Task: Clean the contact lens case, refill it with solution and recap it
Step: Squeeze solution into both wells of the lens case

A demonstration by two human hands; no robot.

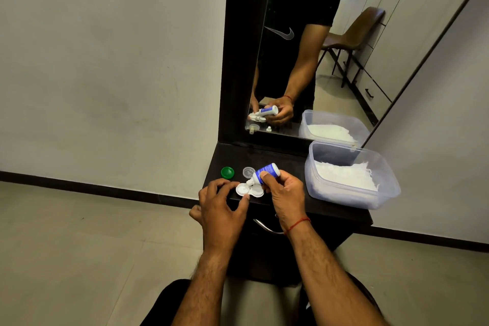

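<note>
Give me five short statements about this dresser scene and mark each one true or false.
1. The right hand tips the solution bottle toward the lens case. True.
2. The green cap is screwed onto the case. False: it lies loose on the dresser top.
3. The left hand steadies the case. True.
4. The plastic container stands left of the case. False: right.
5. The clear cap lies beside the green one. True.
</note>
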